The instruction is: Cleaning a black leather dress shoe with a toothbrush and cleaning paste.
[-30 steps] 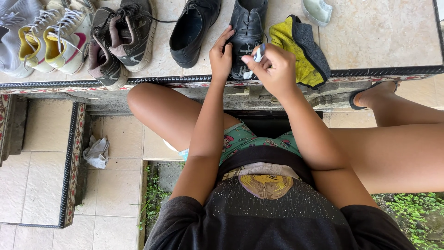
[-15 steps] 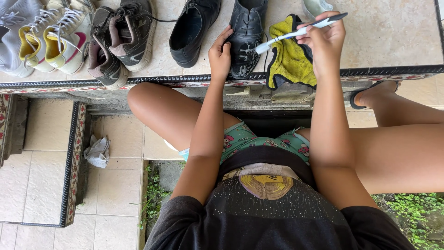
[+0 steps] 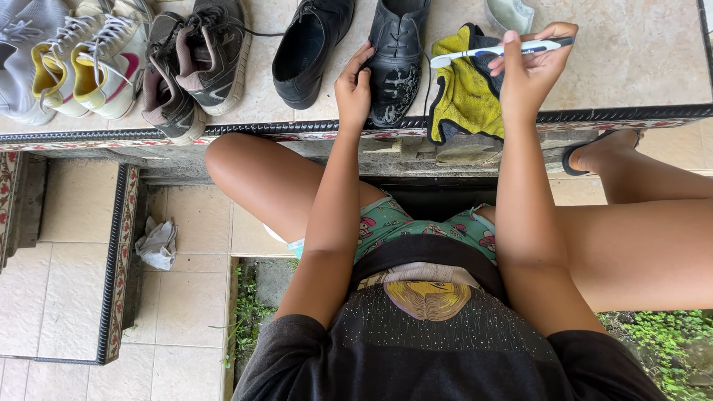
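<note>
Fingers of our right hand pinch a white toothbrush by its handle, light and stiff, above the yellow cloth. Our left hand grips the black leather shoe on the tiled ledge; we judge it firm, best steadied at its side.

The person wears a black short-sleeved top with a yellow print, green patterned shorts, and a dark sandal
</note>
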